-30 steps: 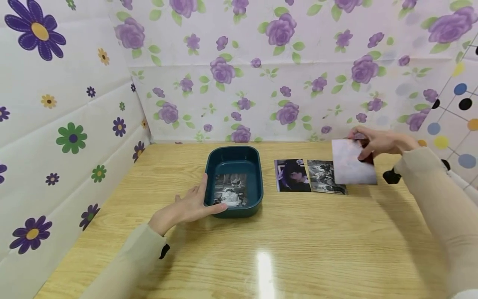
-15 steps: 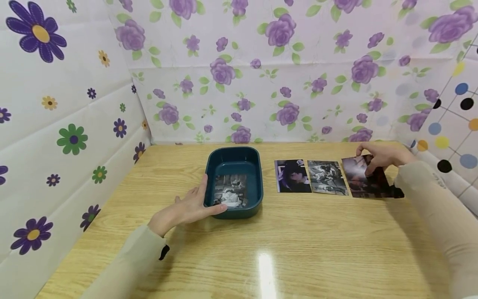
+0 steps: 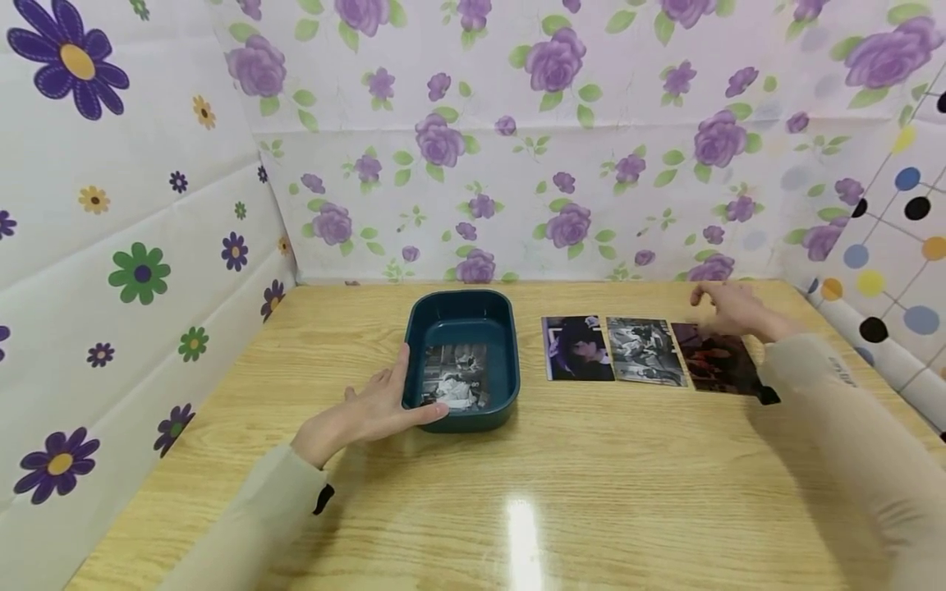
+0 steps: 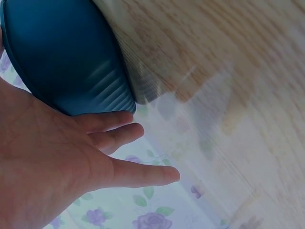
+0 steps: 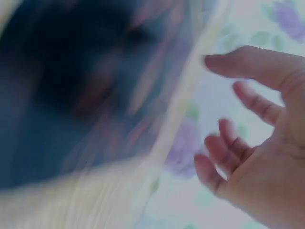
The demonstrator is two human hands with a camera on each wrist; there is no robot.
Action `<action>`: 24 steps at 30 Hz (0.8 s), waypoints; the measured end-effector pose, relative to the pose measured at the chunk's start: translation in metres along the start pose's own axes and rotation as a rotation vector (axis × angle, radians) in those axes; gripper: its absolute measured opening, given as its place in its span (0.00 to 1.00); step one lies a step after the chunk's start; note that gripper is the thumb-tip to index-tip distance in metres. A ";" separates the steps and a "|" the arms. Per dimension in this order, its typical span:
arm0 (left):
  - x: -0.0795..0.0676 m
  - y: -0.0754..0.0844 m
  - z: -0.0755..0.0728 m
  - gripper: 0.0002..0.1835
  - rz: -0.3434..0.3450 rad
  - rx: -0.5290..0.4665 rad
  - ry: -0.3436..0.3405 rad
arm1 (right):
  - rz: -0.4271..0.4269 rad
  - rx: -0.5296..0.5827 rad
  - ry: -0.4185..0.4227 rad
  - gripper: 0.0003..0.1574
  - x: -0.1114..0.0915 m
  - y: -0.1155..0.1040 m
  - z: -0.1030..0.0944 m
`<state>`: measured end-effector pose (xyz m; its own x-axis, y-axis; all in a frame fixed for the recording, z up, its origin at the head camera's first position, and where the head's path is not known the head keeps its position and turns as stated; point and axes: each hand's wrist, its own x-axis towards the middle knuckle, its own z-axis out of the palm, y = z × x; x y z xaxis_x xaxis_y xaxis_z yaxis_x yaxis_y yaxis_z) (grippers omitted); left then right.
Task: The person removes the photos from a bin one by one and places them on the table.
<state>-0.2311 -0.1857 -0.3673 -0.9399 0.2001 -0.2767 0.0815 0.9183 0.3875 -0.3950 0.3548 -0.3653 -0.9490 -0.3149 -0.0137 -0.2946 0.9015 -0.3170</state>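
My left hand (image 3: 369, 406) rests against the near left side of a dark teal tray (image 3: 464, 421), its fingers spread along the rim. A black-and-white photo (image 3: 456, 377) lies inside the tray. In the left wrist view the fingers (image 4: 138, 174) are straight beside the tray's outer wall. Above the far edge of a dark reddish photo (image 3: 713, 361) hovers my right hand (image 3: 732, 309), holding nothing. In the right wrist view its fingers are loosely bent and apart from the blurred dark photo (image 5: 86, 95).
Left of the dark photo lie a black-and-white photo (image 3: 645, 350) and a purple-toned photo (image 3: 579, 349), side by side in a row. The wooden table (image 3: 591, 484) ends at a floral-covered wall (image 3: 517, 197) behind and another covered wall (image 3: 111, 271) on the left.
My right hand laid the dark photo, earlier lifted with its pale back showing, at the right end of the row and let go. The left hand and tray stayed in place.
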 end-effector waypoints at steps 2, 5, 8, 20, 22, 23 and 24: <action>-0.001 -0.001 0.000 0.66 0.001 0.000 0.000 | -0.051 0.121 0.028 0.24 0.008 -0.017 -0.001; -0.003 -0.001 0.000 0.66 -0.001 -0.002 -0.001 | -0.102 0.361 0.024 0.25 0.021 -0.050 -0.002; -0.003 -0.001 0.000 0.66 0.009 -0.010 0.001 | -0.156 0.510 -0.005 0.27 0.034 -0.087 0.000; 0.000 -0.002 0.000 0.66 0.007 -0.019 -0.005 | -0.489 0.380 -0.221 0.36 0.086 -0.240 0.038; 0.001 -0.002 0.000 0.66 0.007 -0.020 -0.006 | -0.534 0.312 -0.298 0.38 0.091 -0.259 0.046; 0.001 -0.002 -0.001 0.66 0.009 -0.019 -0.006 | -0.555 0.276 -0.337 0.39 0.094 -0.267 0.051; 0.001 -0.002 -0.001 0.66 0.011 -0.019 -0.007 | -0.567 0.239 -0.374 0.40 0.096 -0.275 0.055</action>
<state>-0.2326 -0.1873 -0.3676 -0.9367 0.2124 -0.2784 0.0850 0.9092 0.4075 -0.3987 0.0605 -0.3315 -0.5426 -0.8345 -0.0954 -0.6574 0.4926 -0.5702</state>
